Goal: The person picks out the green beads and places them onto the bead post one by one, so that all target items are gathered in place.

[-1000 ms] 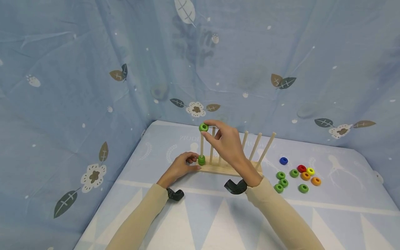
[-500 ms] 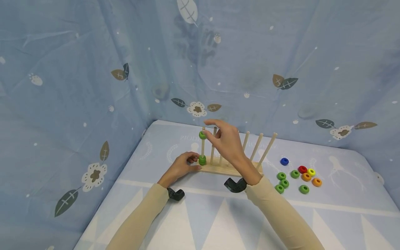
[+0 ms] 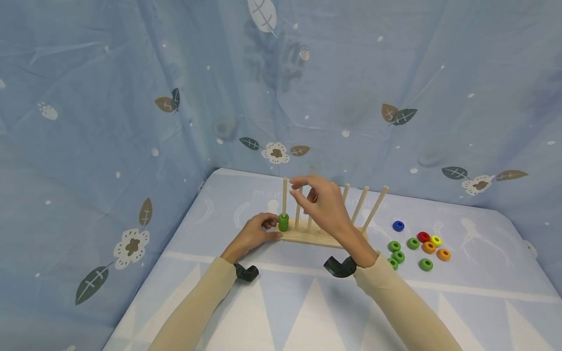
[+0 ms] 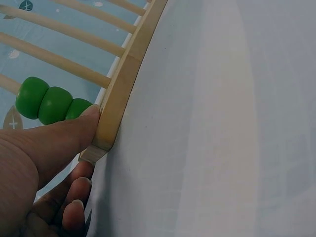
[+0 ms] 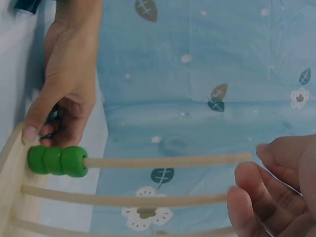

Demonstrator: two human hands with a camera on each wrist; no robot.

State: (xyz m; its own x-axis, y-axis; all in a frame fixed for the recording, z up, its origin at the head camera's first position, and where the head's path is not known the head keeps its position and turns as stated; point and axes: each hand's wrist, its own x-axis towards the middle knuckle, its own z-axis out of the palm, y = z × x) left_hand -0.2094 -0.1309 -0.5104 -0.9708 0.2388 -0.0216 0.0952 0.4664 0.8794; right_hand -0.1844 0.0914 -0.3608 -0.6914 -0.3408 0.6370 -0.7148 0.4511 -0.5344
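Observation:
At its left end, a wooden peg stand [image 3: 313, 237] is held by my left hand [image 3: 256, 231]. The thumb lies on the base and the other fingers curl at its end, as the left wrist view shows. Three green beads [image 5: 57, 160] are stacked at the bottom of the leftmost peg [image 3: 284, 197]. My right hand [image 3: 325, 202] is beside the upper part of that peg, with nothing between thumb and forefinger. In the right wrist view its fingertips [image 5: 247, 173] are close to the peg's top. In the head view this hand hides part of the stand.
Loose beads lie on the table right of the stand: a blue bead [image 3: 398, 225], a red bead [image 3: 423, 236], a yellow bead [image 3: 436, 241], two orange beads [image 3: 444, 254] and several green beads [image 3: 426, 264]. A patterned blue cloth [image 3: 342, 97] hangs behind the table.
The right hand has let go of a green bead at the peg's top and moved slightly right. That bead has slid down onto the other two. The left hand has not moved.

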